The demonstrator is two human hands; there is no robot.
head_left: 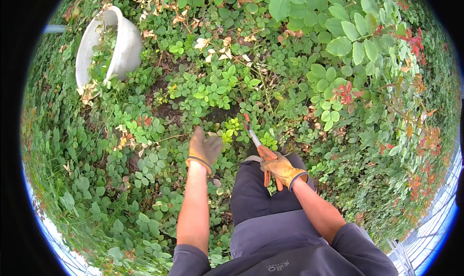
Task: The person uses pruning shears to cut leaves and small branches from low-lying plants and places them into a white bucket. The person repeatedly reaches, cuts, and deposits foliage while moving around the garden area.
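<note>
Garden shears [255, 138], orange-handled: your right hand [281, 168] gripped them pointing outward, presumably sparing your legs [249, 194]; your left hand [203, 149], fingers loosely extended, hovered near foliage [220, 85].

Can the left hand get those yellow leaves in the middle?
Probably yes. The left hand looks empty, the yellow leaves are close, ahead and to its right, and nothing solid seems between. The orange-handled tool is on their far side.

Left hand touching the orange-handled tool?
Apart. Head view: leaves show in the gap between the left hand and the orange-handled tool.
</note>
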